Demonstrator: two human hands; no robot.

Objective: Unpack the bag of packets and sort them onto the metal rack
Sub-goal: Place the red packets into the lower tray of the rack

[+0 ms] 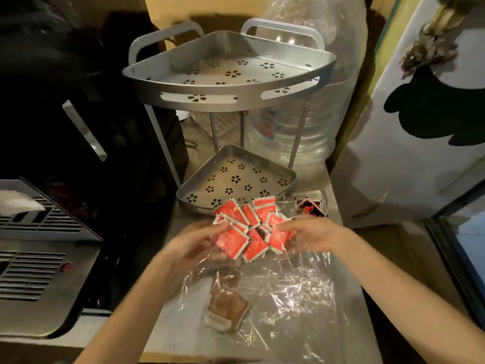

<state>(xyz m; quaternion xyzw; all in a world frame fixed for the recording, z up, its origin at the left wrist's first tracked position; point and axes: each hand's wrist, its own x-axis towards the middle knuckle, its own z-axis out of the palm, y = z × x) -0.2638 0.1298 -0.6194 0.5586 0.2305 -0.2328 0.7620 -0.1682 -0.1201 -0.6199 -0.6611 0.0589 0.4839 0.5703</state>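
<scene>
Reaches forward with two bare hands over a steel counter (351,319). Grips a loose heap of red packets (252,232) with the left hand (194,243), fingers curled beneath and thumb on top, through the film of one clear plastic bag (288,290). Counts roughly ten red packets, overlapping too much for an exact tally. Sets the right hand (312,235) against the heap's other side, touching film and packets; too blurred to tell whether those fingers pinch or lie straight. Holds the heap raised just in front of the metal rack (249,97), near the rim of its lower shelf (236,177). Shows two shelves on that rack, the upper shelf (228,72) well above, both punched with flower-shaped holes, plus two looped handles at the back. Has two brown packets (225,306), possibly more, lying lower in the bag on the counter. Finds a small cluster of black-and-red packets (312,206), number unclear, on the counter just right of the lower shelf. Has one large water bottle (301,132) wrapped in plastic behind the rack, and one grey vented machine (39,258) at the left.
</scene>
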